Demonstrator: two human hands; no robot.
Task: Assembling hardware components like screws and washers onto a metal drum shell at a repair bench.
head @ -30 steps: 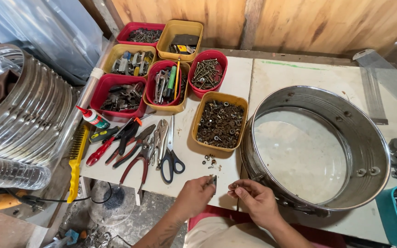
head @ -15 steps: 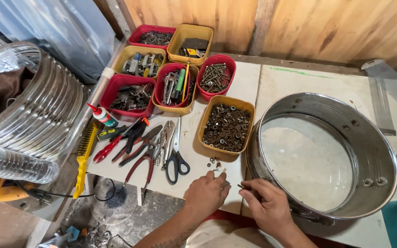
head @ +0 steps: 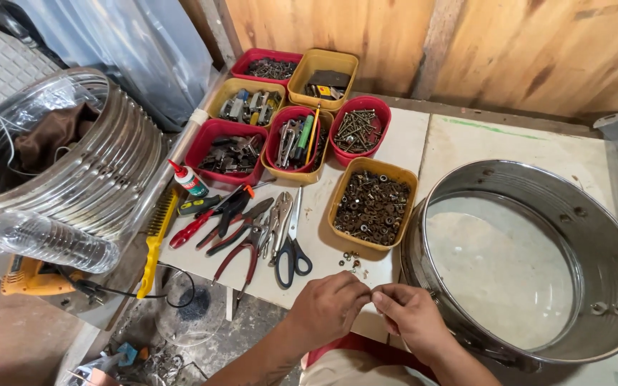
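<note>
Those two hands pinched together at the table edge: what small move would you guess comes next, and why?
Probably a short carry to the right. The left hand and right hand meet fingertip to fingertip, apparently on some tiny piece too small to make out. Loose nuts lie just ahead, by the yellow tub of nuts, and the steel ring beside the right hand has holes in its wall.

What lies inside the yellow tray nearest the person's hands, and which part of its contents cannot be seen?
The yellow tray holds a heap of small dark nuts, washers and similar metal hardware, filling it almost to the rim. Only the top layer shows; the pieces beneath and the tray's floor are covered.
</note>
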